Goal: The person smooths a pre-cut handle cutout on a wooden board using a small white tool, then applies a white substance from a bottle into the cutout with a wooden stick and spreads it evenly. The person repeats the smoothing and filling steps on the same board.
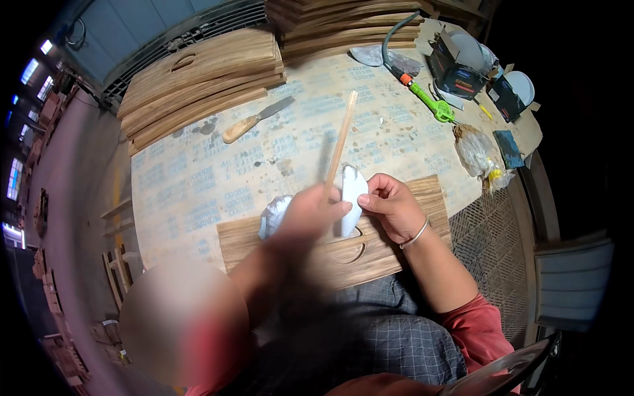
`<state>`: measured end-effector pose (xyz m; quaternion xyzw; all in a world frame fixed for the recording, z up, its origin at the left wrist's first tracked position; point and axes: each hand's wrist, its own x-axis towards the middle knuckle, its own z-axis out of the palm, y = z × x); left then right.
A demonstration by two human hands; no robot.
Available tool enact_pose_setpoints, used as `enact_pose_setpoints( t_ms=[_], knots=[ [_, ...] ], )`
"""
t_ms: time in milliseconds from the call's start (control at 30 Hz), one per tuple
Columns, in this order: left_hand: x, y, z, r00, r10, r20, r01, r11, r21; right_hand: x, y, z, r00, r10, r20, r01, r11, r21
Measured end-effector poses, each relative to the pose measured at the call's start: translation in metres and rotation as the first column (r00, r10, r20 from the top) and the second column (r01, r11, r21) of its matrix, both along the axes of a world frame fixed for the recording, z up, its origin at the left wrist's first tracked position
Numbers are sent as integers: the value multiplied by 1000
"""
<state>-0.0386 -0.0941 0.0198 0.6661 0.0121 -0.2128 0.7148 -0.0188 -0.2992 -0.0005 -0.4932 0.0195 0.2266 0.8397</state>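
Note:
Between my hands is a folded white disc (352, 198) with a curved upper edge, looking like stiff paper or a sanding sheet. My right hand (396, 210) pinches its right edge between thumb and fingers. My left hand (317, 210) is closed, its thumb against the disc's left side; a thin wooden stick (342, 142) rises from its grip, slanting up and away. Below both hands lies a wooden board (422, 204) with a curved handle cutout. Another white, rumpled piece (272, 214) rests by the left hand, partly hidden by it.
A wooden-handled scraper (257, 119) lies on the paper-covered table (191, 191). Stacked wooden boards (198, 82) stand at the far edge. At the right are a green air blow gun (430, 100) with hose, open boxes of white discs (457, 69), a plastic bag (474, 150) and a dark pad (508, 149).

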Motion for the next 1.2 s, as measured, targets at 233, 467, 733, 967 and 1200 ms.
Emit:
enact_pose_setpoints(
  t_ms=[233, 467, 733, 967, 1200],
  knots=[
    [-3, 2, 16, 982, -124, -142, 65, 931, -360, -3, -4, -1, 999, 13, 51, -20, 989, 145],
    [0, 7, 19, 976, -146, -163, 87, 942, -324, 0, -17, 11, 997, 28, 70, -37, 990, 134],
    [-3, 9, 26, 969, -205, -142, 166, 955, -246, -3, -7, 30, 992, 94, 89, -85, 991, -100],
    [-7, 9, 25, 981, -159, -111, 127, 959, -253, -4, -21, 27, 982, 108, 157, -81, 982, -168],
    [-4, 12, 22, 986, -154, -66, 137, 967, -214, -11, -19, 32, 973, 119, 197, -78, 976, -205]
  ],
)
